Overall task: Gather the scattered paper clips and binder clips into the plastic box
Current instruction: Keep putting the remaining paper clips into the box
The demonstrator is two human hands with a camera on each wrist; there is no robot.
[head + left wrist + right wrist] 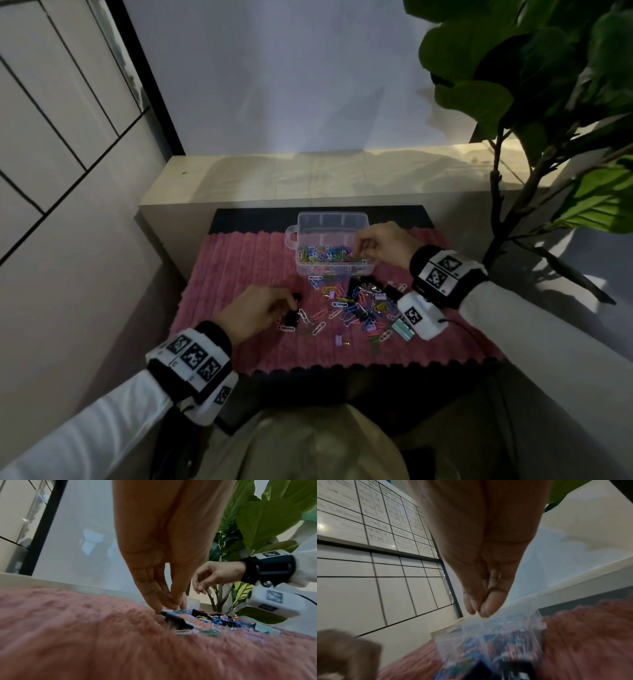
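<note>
A clear plastic box [330, 219] with colourful paper clips in its near compartment stands at the back of a pink fuzzy mat [239, 260]. My right hand [368, 245] hovers over the box's right side. In the right wrist view its fingertips [485, 608] are pressed together above the box [488, 627], with no clip showing between them. A heap of paper clips and binder clips [359, 305] lies in front of the box. At the heap's left edge my left hand [291, 303] pinches the end of a black binder clip [176, 620] that lies on the mat.
A teal binder clip [404, 329] and a small purple one [338, 340] lie at the heap's near side. A leafy plant [548, 85] stands to the right. A pale ledge [308, 178] runs behind the mat, and a gridded wall [51, 137] is on the left.
</note>
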